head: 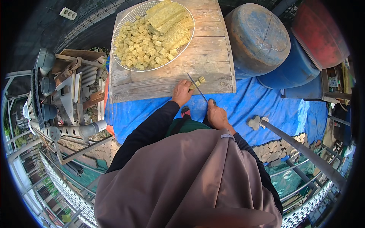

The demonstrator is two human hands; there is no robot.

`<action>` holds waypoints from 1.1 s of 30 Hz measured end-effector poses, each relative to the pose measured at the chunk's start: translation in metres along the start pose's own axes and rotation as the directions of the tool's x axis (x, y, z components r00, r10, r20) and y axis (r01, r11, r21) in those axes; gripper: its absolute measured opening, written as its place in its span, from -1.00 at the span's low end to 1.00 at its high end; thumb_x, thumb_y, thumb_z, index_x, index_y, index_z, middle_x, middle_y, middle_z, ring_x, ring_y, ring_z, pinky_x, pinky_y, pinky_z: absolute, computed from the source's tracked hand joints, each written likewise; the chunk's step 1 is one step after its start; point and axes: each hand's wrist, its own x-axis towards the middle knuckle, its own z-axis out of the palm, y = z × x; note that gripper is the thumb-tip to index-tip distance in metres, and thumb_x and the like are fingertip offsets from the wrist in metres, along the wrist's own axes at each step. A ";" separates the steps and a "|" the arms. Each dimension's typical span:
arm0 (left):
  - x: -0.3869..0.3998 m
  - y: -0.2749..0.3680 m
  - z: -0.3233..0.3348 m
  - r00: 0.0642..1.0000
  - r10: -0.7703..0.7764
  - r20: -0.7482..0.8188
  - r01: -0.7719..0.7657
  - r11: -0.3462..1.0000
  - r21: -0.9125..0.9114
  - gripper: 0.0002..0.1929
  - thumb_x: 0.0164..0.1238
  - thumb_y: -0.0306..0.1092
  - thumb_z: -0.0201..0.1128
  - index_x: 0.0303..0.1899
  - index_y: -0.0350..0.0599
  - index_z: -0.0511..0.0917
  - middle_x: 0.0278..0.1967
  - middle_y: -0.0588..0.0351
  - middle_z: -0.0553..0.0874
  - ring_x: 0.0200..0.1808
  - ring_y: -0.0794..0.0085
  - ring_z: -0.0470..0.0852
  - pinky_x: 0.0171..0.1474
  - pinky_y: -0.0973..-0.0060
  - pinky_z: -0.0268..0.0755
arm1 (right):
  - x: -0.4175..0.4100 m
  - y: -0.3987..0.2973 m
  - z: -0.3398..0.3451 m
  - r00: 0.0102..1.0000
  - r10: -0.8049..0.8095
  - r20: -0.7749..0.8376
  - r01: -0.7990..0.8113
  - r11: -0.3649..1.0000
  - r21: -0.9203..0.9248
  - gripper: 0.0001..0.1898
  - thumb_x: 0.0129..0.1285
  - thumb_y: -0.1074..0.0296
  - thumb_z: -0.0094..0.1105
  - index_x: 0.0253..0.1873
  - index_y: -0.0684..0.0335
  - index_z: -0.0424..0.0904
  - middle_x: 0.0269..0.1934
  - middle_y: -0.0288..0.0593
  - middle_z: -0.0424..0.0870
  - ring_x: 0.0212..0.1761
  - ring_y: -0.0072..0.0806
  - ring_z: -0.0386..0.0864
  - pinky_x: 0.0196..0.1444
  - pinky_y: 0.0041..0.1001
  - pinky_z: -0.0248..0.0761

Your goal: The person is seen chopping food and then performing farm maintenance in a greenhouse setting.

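At the near edge of the wooden table (205, 61), my left hand (181, 92) presses on a narrow strip of yellow-green fibrous material (192, 86), which looks like rockwool. My fingers partly cover it. A few small cut cubes (201, 79) lie in line just beyond the strip, to the right of the blade. My right hand (218, 115) grips a knife (197, 87) by its dark handle. Its thin blade slants up and left across the strip, close to my left fingertips. Farther back, a white wire basket (123, 66) holds many loose cubes (139, 45) and several uncut slabs (168, 18).
Blue tarp (236, 108) covers the ground under and around the table. Big drums (256, 40) and a red tub (319, 34) stand at the right. A metal pole (302, 154) rises nearby. Scrap wood (75, 68) and a holed white pipe (85, 129) are at the left.
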 end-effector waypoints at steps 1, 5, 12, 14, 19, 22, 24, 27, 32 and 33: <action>0.000 0.001 0.000 1.000 -0.010 0.011 0.010 1.000 0.006 -0.81 -0.10 -0.40 0.27 -0.41 -0.23 0.49 -0.39 -0.03 0.49 -0.20 0.08 0.47 -0.15 0.24 0.35 | -0.001 0.001 0.005 1.000 0.016 -0.002 -0.016 0.999 -0.031 -0.85 0.08 0.48 -0.13 -0.23 0.35 0.27 -0.51 0.13 0.55 -0.44 0.00 0.56 -0.42 -0.15 0.41; 0.002 0.001 -0.001 0.999 -0.025 0.032 0.024 0.999 0.026 -0.81 -0.10 -0.41 0.27 -0.41 -0.23 0.49 -0.39 -0.03 0.49 -0.21 0.09 0.47 -0.16 0.24 0.35 | 0.006 0.010 0.023 0.998 0.040 0.049 -0.034 0.991 -0.127 -0.87 0.11 0.50 -0.20 -0.22 0.36 0.27 -0.48 0.13 0.57 -0.43 -0.02 0.57 -0.40 -0.16 0.43; 0.004 0.002 -0.002 0.999 -0.004 0.045 0.002 1.000 0.023 -0.81 -0.10 -0.44 0.24 -0.37 -0.24 0.50 -0.37 -0.06 0.50 -0.22 0.05 0.49 -0.19 0.24 0.37 | 0.039 0.016 0.028 0.998 -0.037 0.041 0.041 0.992 -0.122 -0.86 0.12 0.50 -0.23 -0.22 0.37 0.27 -0.45 0.14 0.58 -0.43 -0.02 0.57 -0.40 -0.17 0.43; 0.002 0.002 -0.002 0.999 -0.002 0.036 0.002 1.000 0.004 -0.79 -0.09 -0.45 0.22 -0.33 -0.25 0.51 -0.36 -0.08 0.50 -0.24 0.02 0.50 -0.21 0.23 0.37 | 0.043 0.021 0.028 0.997 -0.078 0.000 0.078 0.995 -0.061 -0.85 0.10 0.48 -0.17 -0.22 0.38 0.27 -0.50 0.16 0.56 -0.45 0.02 0.55 -0.41 -0.14 0.41; -0.001 -0.001 -0.007 0.995 -0.097 0.033 0.100 0.989 -0.112 -0.62 -0.05 -0.46 0.24 -0.11 -0.24 0.42 -0.26 -0.11 0.47 -0.21 0.01 0.50 -0.20 0.22 0.36 | 0.023 0.017 -0.002 0.995 -0.039 -0.095 0.051 0.990 0.129 -0.85 0.09 0.46 -0.10 -0.24 0.39 0.26 -0.56 0.23 0.51 -0.49 0.11 0.51 -0.44 -0.07 0.35; 0.003 0.014 -0.011 0.998 -0.066 0.023 0.068 0.994 -0.083 -0.49 -0.01 -0.45 0.23 0.06 -0.18 0.33 -0.19 -0.15 0.43 -0.17 -0.02 0.48 -0.15 0.21 0.35 | 0.012 0.035 0.003 0.987 0.019 -0.163 0.013 0.981 0.195 -0.85 0.10 0.46 -0.08 -0.25 0.39 0.26 -0.58 0.26 0.49 -0.50 0.15 0.48 -0.44 -0.04 0.33; 0.004 0.018 -0.006 0.997 -0.060 0.041 0.063 0.995 -0.072 -0.46 -0.02 -0.47 0.22 0.10 -0.15 0.30 -0.17 -0.14 0.42 -0.15 -0.02 0.48 -0.13 0.23 0.36 | 0.010 0.043 0.009 0.984 0.009 -0.180 0.030 0.977 0.213 -0.85 0.11 0.46 -0.09 -0.25 0.39 0.25 -0.58 0.28 0.49 -0.50 0.17 0.48 -0.43 -0.03 0.32; 0.008 0.022 0.001 0.992 -0.085 0.089 0.092 0.992 -0.081 -0.43 -0.02 -0.50 0.21 0.13 -0.12 0.29 -0.15 -0.15 0.41 -0.14 -0.02 0.48 -0.10 0.25 0.37 | 0.012 0.040 0.004 0.991 0.043 -0.128 -0.014 0.975 0.221 -0.85 0.15 0.44 -0.09 -0.23 0.39 0.24 -0.56 0.30 0.48 -0.46 0.20 0.47 -0.42 -0.04 0.31; 0.009 0.011 0.006 0.989 -0.109 0.098 0.120 0.986 -0.117 -0.49 0.01 -0.50 0.18 0.10 -0.12 0.34 -0.17 -0.18 0.43 -0.13 -0.03 0.48 -0.09 0.23 0.37 | 0.020 0.040 -0.009 0.989 0.100 -0.107 -0.064 0.952 0.299 -0.84 0.15 0.45 -0.08 -0.20 0.38 0.25 -0.50 0.36 0.48 -0.39 0.23 0.46 -0.38 -0.05 0.31; 0.011 0.010 0.006 0.994 -0.099 0.048 0.104 0.988 -0.113 -0.50 0.01 -0.50 0.17 0.09 -0.13 0.34 -0.16 -0.18 0.44 -0.14 -0.04 0.48 -0.09 0.22 0.36 | 0.022 0.042 -0.010 0.987 0.114 -0.113 -0.078 0.955 0.286 -0.83 0.15 0.45 -0.08 -0.19 0.38 0.26 -0.49 0.36 0.49 -0.37 0.22 0.47 -0.37 -0.05 0.31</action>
